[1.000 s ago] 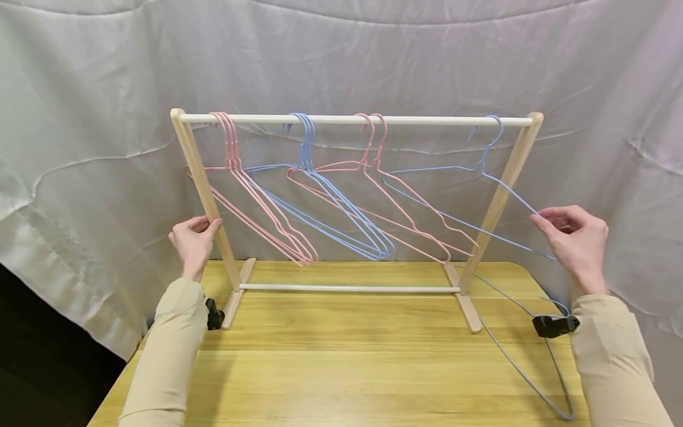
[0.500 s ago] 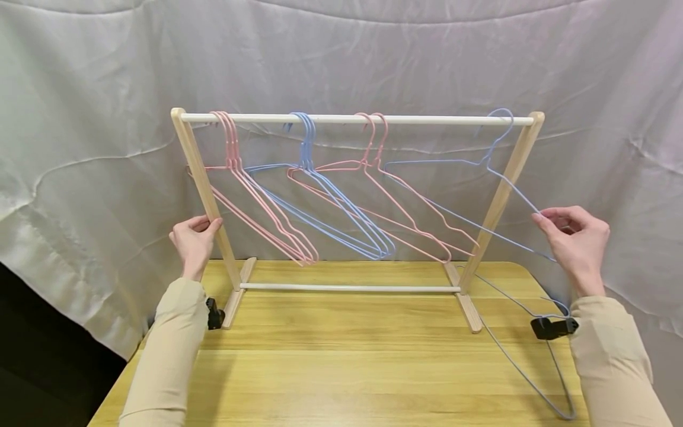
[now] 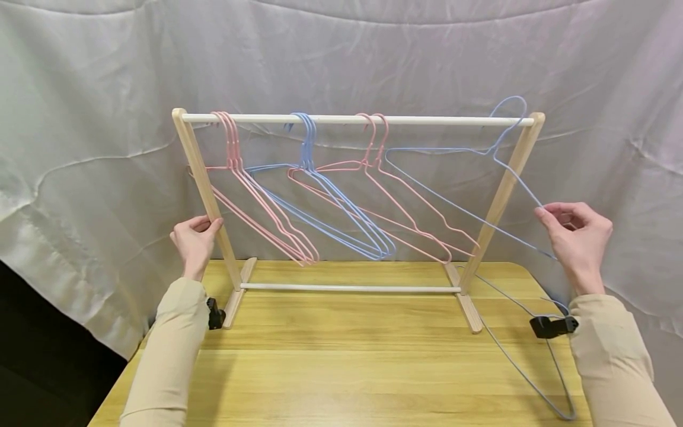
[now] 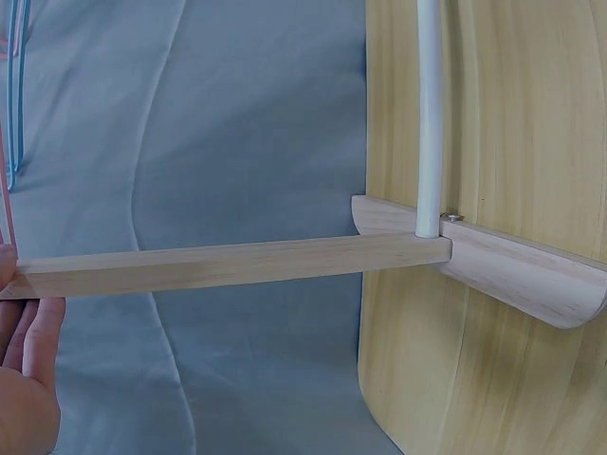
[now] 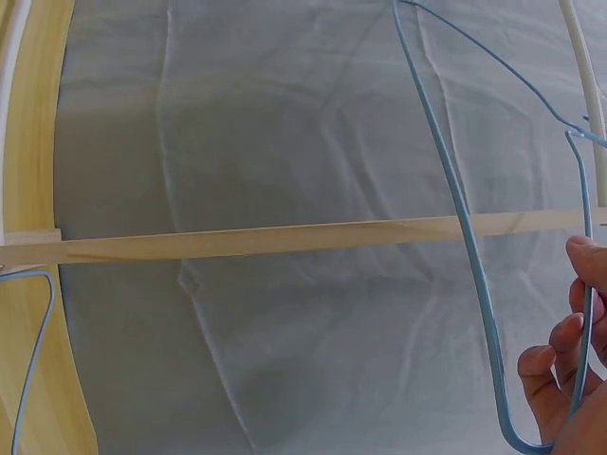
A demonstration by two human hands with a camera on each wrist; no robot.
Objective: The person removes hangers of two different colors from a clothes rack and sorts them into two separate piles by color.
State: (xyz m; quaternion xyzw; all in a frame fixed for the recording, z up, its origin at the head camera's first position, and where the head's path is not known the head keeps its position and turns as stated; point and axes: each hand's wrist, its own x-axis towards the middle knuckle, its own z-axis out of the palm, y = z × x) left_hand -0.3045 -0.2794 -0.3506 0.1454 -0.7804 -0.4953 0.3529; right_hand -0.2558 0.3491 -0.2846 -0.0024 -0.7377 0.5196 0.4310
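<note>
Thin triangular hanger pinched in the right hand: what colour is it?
Light blue; the thin triangular hanger shows best in the head view.

Rack [image 3: 349, 289] on tbl [image 3: 341, 367], curtain [image 3: 341, 59] bhnd.

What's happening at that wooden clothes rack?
A person's left hand holds the left pale wooden post, while their right hand pinches a thin blue triangular hanger, its hook arched above the white top rail near the right end. Leftward along that rail hang two thin pink hangers, then a blue bunch, then a pink bunch. Another grey-blue hanger lies on the yellow wood-grain table, right side.
</note>
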